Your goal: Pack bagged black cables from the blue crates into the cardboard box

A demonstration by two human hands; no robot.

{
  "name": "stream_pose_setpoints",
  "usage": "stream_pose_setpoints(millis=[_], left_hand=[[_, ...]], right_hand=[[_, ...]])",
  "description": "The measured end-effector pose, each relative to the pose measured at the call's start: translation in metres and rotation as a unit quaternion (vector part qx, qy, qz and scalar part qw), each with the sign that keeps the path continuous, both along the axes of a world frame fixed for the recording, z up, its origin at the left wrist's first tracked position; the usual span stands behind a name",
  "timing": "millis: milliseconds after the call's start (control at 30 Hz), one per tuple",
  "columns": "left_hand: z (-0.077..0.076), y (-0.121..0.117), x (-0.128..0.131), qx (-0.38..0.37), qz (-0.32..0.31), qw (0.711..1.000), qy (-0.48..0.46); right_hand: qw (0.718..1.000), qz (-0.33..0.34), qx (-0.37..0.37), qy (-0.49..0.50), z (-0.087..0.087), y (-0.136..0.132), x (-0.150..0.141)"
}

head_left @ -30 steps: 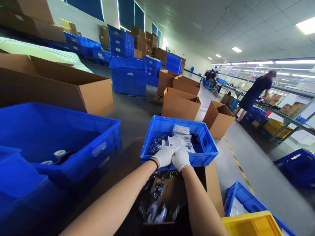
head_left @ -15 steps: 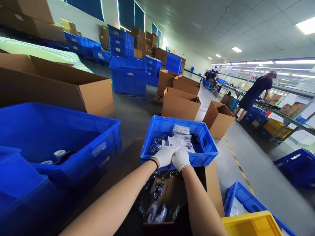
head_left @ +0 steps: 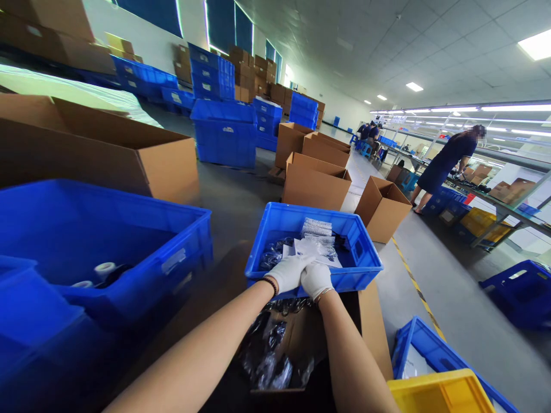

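Observation:
My left hand (head_left: pixel 287 273) and my right hand (head_left: pixel 317 279), both in white gloves, meet at the near rim of a blue plastic bin (head_left: pixel 365 269). Their fingers are drawn in close together by some white paper (head_left: pixel 307 248); what they pinch, if anything, is hidden. Inside the bin lie clear bags with dark contents (head_left: pixel 273 252) and a stack of pale, patterned packets (head_left: pixel 317 226). Under my forearms, an open cardboard box (head_left: pixel 374 327) holds several clear bags with dark items (head_left: pixel 275 335).
To the left stand a large blue crate (head_left: pixel 189 241) with white rolls (head_left: pixel 104 268) and a long open carton (head_left: pixel 167 166). Open cartons (head_left: pixel 316 186) stand ahead. At lower right are a yellow bin (head_left: pixel 443 396) and a blue bin (head_left: pixel 430 338). A person (head_left: pixel 447 158) bends over a bench.
My hands and the bin stay as they were. The person at the bench on the right has shifted slightly.

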State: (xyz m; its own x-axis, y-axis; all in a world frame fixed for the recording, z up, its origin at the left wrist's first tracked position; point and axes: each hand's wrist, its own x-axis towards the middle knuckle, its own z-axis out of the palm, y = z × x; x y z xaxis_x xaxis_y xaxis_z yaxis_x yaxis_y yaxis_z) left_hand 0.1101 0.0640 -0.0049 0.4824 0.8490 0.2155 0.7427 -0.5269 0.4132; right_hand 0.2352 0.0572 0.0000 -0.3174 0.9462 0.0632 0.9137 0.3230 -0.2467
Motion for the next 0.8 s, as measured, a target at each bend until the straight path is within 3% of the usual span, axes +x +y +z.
stream_pose_setpoints(millis=[300,800], left_hand=[[0.0049,-0.0029,0.0009,-0.001,-0.003,1.000,-0.003],[-0.0020,0.0003,-0.0015,0.000,0.001,1.000,-0.004]], right_hand=[[1.000,0.000,0.000,0.004,0.0003,-0.0007,0.0000],[1.000,-0.006,-0.001,-0.002,-0.0026,-0.0006,-0.0003]])
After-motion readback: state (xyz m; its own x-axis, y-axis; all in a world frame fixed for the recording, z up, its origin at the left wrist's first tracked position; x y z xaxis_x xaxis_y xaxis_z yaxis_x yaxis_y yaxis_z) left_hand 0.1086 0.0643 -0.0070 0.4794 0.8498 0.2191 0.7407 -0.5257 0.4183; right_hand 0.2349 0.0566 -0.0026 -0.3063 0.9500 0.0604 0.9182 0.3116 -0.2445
